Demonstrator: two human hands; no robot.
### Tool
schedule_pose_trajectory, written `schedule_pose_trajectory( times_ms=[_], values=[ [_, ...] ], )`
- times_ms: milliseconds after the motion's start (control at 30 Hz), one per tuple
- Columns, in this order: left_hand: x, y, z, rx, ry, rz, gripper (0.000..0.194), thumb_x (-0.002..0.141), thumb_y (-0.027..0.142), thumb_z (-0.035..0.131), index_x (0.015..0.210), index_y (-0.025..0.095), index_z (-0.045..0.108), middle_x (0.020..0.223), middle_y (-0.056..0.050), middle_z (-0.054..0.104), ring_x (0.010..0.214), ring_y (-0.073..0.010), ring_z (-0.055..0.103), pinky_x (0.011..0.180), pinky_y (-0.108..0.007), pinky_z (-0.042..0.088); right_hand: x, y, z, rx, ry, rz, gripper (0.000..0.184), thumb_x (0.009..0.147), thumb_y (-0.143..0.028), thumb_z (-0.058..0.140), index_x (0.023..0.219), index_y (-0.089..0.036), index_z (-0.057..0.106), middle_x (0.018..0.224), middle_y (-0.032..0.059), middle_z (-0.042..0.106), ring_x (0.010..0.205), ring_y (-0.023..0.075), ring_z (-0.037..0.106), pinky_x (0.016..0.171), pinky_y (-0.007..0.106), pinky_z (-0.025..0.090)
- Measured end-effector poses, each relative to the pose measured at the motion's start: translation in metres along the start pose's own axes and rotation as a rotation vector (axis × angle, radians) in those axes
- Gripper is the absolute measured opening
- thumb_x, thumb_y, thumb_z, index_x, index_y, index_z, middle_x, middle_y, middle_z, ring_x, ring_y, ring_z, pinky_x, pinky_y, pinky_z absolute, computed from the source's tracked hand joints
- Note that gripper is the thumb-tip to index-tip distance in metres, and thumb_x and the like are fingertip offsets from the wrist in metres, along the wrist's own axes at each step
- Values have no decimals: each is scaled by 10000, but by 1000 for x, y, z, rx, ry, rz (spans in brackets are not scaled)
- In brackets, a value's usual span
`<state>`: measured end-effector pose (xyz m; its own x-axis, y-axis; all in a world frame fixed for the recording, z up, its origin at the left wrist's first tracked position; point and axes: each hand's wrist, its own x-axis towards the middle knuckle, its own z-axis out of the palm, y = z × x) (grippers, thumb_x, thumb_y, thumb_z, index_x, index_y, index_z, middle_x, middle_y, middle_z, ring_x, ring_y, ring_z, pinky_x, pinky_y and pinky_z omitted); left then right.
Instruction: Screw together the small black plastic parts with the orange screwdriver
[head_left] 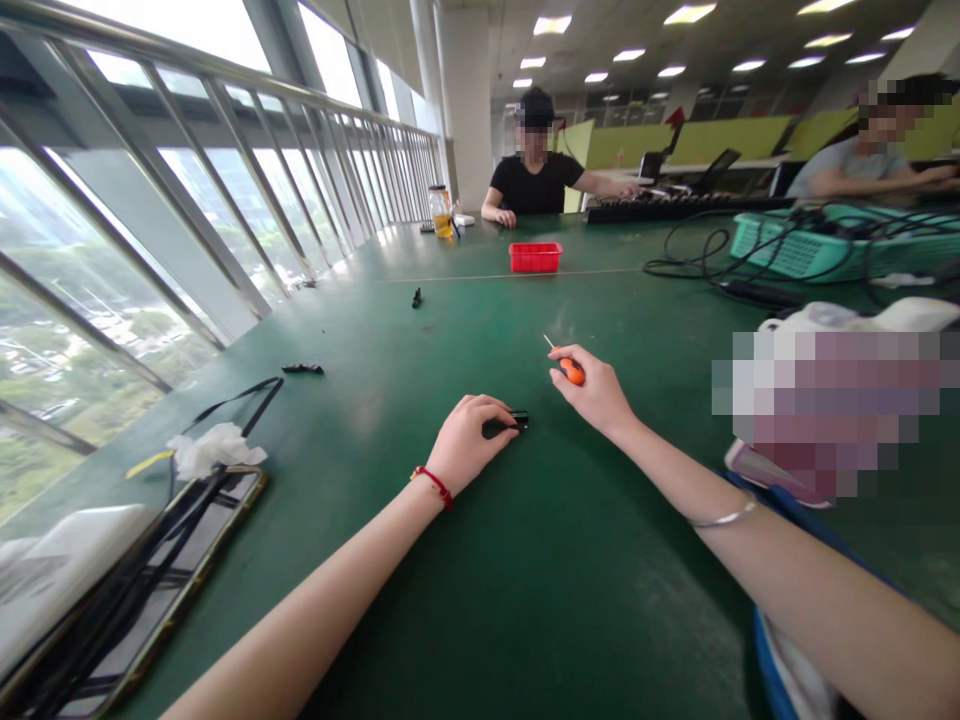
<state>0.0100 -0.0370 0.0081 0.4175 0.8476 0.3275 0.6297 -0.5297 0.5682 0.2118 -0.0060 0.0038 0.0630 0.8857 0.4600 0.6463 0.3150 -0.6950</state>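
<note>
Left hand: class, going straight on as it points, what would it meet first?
Beyond the small black part it holds, the left hand would probably meet the right hand or its orange screwdriver; relative height is unclear.

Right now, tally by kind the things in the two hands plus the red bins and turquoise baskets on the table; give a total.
Screwdriver in right hand: 1
Black part in left hand: 1
Red bin: 1
Turquoise basket: 1
Total: 4

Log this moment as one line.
left hand: holds small black part; right hand: holds orange screwdriver, clear of part; red bin: beyond hands
</note>
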Motion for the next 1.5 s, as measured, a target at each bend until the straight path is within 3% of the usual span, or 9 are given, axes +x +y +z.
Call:
schedule_pose_trajectory(
  times_ms=[100, 233, 400, 533, 667, 767, 1133, 1400, 1500],
  values=[
    [-5, 1, -9, 23, 54, -15, 66, 766, 225, 640, 771, 186, 693, 957, -34, 694, 937, -195, 592, 891, -351, 468, 0, -1, -1, -6, -23, -18, 216, 757, -295, 525, 940, -234, 622, 959, 34, 691, 844, 212, 633, 792, 348, 468],
    [-22, -16, -51, 182, 186, -83, 120, 773, 291, 617, 790, 199, 692, 969, -32, 695, 952, -212, 599, 906, -365, 460, 0, -2, -1, -9, -34, -24, 226, 760, -290, 524, 952, -223, 624, 991, 44, 689, 854, 212, 633, 787, 342, 465],
    [-56, -64, -109, 460, 379, -401, 207, 772, 335, 571, 826, 177, 694, 1002, -73, 687, 975, -266, 603, 918, -399, 447, -3, -2, 1, -25, -66, -54, 212, 761, -282, 525, 944, -233, 619, 1001, 39, 688, 823, 206, 628, 763, 342, 461],
    [-70, -84, -122, 518, 316, -518, 254, 772, 369, 562, 837, 168, 702, 1037, -92, 683, 998, -280, 598, 927, -407, 441, -4, -2, 1, -52, -93, -86, 210, 761, -276, 522, 944, -239, 619, 973, 35, 691, 788, 198, 622, 736, 335, 458],
    [-65, -81, -135, 543, 346, -487, 260, 764, 385, 590, 868, 179, 709, 1094, -63, 667, 1038, -256, 583, 959, -376, 413, -3, -3, 0, -63, -104, -83, 209, 765, -277, 520, 945, -237, 620, 952, 32, 689, 774, 191, 617, 728, 322, 451],
    [-59, -80, -147, 501, 290, -618, 311, 741, 406, 612, 920, 172, 712, 1028, -61, 676, 992, -250, 589, 883, -335, 433, -3, -3, -1, -66, -109, -81, 210, 767, -280, 520, 945, -233, 621, 943, 34, 686, 783, 194, 615, 724, 318, 448],
    [-59, -81, -142, 377, 180, -764, 307, 736, 417, 610, 925, 197, 708, 634, 29, 627, 777, -198, 578, 638, -224, 403, -3, -4, -1, -86, -132, -84, 206, 767, -272, 516, 942, -239, 619, 941, 32, 683, 771, 191, 611, 729, 323, 446],
    [-60, -81, -144, 435, 260, -681, 466, 708, 435, 616, 1076, 152, 656, 1091, -72, 655, 1018, -245, 577, 888, -309, 430, -4, -4, -1, -90, -129, -86, 197, 765, -274, 518, 932, -250, 620, 933, 24, 684, 761, 189, 612, 728, 324, 449],
    [-65, -89, -145, 456, 228, -642, 454, 717, 457, 594, 1051, 157, 665, 1075, -83, 661, 1016, -258, 570, 897, -338, 430, -4, -4, -1, -95, -142, -82, 204, 767, -276, 516, 941, -247, 620, 934, 25, 683, 763, 190, 612, 726, 323, 447]
  ],
)
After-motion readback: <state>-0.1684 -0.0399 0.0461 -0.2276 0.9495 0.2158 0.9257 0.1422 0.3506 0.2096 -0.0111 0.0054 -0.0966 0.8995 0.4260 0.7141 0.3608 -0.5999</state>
